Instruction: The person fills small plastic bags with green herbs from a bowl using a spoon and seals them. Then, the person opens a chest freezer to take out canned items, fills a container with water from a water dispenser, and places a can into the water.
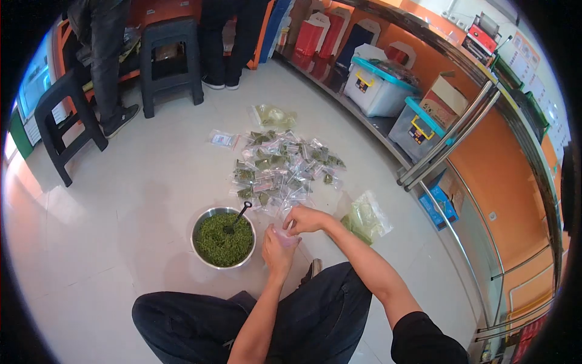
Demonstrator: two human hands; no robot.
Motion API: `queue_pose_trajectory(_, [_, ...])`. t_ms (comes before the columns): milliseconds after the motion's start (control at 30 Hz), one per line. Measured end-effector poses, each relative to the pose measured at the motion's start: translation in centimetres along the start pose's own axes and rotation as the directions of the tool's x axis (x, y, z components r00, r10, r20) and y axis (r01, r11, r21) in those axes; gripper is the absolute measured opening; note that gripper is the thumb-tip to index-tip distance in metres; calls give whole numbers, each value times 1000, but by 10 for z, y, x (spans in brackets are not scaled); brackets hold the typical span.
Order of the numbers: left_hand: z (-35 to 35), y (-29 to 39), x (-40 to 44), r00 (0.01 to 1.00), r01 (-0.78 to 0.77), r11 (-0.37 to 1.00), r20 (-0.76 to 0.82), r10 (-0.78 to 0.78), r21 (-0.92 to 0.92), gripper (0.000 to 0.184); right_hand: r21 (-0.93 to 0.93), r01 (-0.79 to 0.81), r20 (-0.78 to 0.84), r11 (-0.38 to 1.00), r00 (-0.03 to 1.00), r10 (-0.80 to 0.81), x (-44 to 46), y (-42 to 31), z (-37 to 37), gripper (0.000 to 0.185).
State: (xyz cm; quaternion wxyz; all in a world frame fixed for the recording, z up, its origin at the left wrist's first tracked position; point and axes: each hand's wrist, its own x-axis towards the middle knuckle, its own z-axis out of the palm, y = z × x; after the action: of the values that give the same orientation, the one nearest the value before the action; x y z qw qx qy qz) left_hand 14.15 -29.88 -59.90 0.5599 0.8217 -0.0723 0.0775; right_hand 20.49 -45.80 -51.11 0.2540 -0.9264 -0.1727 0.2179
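Observation:
My left hand (279, 253) is closed around the lower part of a small clear plastic bag (284, 235) with a pinkish tint. My right hand (305, 219) pinches the same bag near its top. Just left of my hands, a steel bowl (195, 246) holds chopped green leaves (221, 244). A black-handled scoop (244, 210) stands tilted in the leaves. Beyond the bowl lies a spread pile of small clear bags (282, 164), many with green stuff inside.
A larger clear bag (368, 218) lies right of my arm, another (274, 116) behind the pile. A flat packet (223, 139) sits left of it. Two black stools (171, 67) and people's legs (104, 60) are at the back left. Lidded tubs (379, 85) line the right-hand shelf.

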Motion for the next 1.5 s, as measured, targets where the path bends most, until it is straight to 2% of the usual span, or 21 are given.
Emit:
queue_pose_trajectory(33, [-2,0,-1,1000,12,1000,-16,-13,-16,89,22,20,8,1000,1000,-20,1,6,7,37])
queue_pose_trajectory(167, [-1,-3,-5,999,12,998,-31,-14,-62,85,284,-149,179,947,979,100,1,10,8,39])
queue_pose_trajectory(267, [-1,-6,-5,1000,-11,999,-20,10,-48,83,312,-53,152,949,988,5,6,8,14,37])
queue_pose_trajectory(367, [-1,-7,-6,999,-44,997,-13,43,-60,79,199,-145,152,969,982,115,13,6,20,32])
queue_pose_trajectory(467, [5,-11,-8,999,-30,997,-20,29,-67,79,146,-118,98,982,990,104,15,8,29,29])
queue_pose_trajectory(567, [7,-13,-7,1000,-9,997,-28,7,-72,85,-10,-74,89,997,993,74,23,14,34,24])
queue_pose_trajectory(633, [8,-18,-9,998,-38,997,-43,36,-63,88,2,-18,58,1000,998,18,26,19,32,25])
queue_pose_trajectory(733, [-1,-35,-15,992,-36,989,125,18,146,92,44,10,-58,999,998,-7,19,21,33,27])
queue_pose_trajectory(867, [-3,-41,-14,977,66,985,188,-96,159,86,74,83,-205,994,976,-66,18,35,34,24])
queue_pose_trajectory(967, [0,-41,-10,990,27,989,133,-47,144,83,221,95,-184,971,981,-54,13,29,21,24])
queue_pose_trajectory(1067, [4,-48,-10,999,-35,992,45,29,124,83,-33,123,-165,992,978,-127,10,21,15,22])
queue_pose_trajectory(1167, [4,-47,-12,999,-18,988,38,12,153,84,103,44,-218,994,976,-20,6,4,14,18])
queue_pose_trajectory(1267, [5,-46,-12,1000,-17,984,21,13,178,84,196,38,-168,980,986,-5,7,-6,7,17])
queue_pose_trajectory(1367, [5,-44,-12,1000,-19,981,10,17,194,82,51,63,-115,997,992,-57,11,7,14,19])
queue_pose_trajectory(1500, [6,-43,-13,1000,-8,986,7,7,169,81,44,51,-125,998,991,-45,14,20,19,25])
